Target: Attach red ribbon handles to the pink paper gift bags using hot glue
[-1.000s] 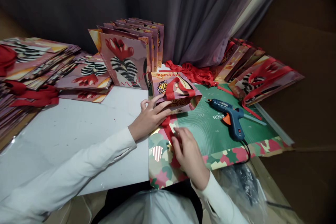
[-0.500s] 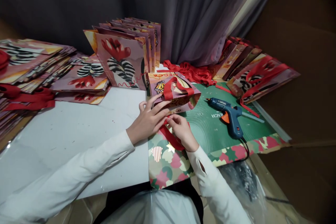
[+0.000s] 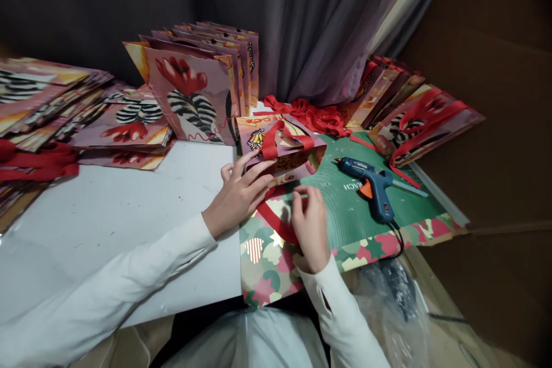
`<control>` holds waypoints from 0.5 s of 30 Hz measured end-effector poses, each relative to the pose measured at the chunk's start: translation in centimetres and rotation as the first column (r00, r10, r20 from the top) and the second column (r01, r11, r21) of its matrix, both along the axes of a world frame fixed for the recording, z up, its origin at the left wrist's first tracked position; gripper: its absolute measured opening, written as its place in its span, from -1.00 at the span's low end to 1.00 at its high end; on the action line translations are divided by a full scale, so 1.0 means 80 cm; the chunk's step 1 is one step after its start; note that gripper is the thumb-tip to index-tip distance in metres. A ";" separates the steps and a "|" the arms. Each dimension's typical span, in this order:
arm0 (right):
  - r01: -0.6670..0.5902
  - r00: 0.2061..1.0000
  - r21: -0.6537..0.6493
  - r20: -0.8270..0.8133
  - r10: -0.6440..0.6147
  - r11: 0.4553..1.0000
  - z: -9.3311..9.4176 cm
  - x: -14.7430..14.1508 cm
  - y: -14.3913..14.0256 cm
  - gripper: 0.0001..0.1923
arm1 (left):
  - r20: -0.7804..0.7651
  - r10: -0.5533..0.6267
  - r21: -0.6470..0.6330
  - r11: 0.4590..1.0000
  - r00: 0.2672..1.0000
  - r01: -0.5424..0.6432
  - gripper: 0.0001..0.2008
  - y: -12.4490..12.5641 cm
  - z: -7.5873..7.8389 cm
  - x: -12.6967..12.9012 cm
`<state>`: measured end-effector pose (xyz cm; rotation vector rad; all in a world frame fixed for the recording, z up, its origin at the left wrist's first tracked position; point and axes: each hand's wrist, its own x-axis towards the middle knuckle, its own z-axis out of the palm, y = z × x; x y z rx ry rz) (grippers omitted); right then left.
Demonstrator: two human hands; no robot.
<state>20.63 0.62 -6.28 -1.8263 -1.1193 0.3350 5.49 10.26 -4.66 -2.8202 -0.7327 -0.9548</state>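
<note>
While the left hand [image 3: 237, 195] presses the light, crushable gift bag [image 3: 280, 146] flat-fingered, the right hand [image 3: 308, 221] pinches its limp red ribbon [image 3: 276, 221].

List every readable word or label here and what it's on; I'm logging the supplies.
"RACH": white letters, seen upside down and cut off by the glue gun, on the green mat.
Red lettering on the small bag near its top edge: too blurred to read.
</note>
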 end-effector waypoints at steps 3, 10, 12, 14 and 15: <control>0.233 0.884 -0.168 0.447 -0.136 0.958 -0.001 0.019 -0.021 -0.83 | -0.014 -0.013 -0.004 1.000 1.000 0.013 -0.81 0.000 -0.001 0.000; 0.104 0.885 -0.365 0.459 0.082 0.925 -0.022 0.035 -0.021 -0.86 | 0.019 -0.005 -0.010 1.000 1.000 0.005 -0.82 -0.002 0.002 0.000; -0.016 0.956 -0.326 0.271 0.109 0.945 -0.019 0.041 -0.018 -0.87 | 0.036 -0.007 -0.014 1.000 0.999 0.007 -0.83 -0.002 0.005 -0.001; -0.161 0.987 -0.211 -0.030 0.158 0.964 -0.016 0.048 -0.015 -0.90 | 0.043 -0.010 -0.021 1.000 0.999 0.010 -0.85 -0.001 0.007 -0.001; -0.221 0.961 -0.139 -0.197 0.192 0.965 -0.014 0.051 -0.012 -0.88 | 0.047 -0.010 -0.025 1.000 0.999 0.012 -0.85 -0.001 0.007 -0.002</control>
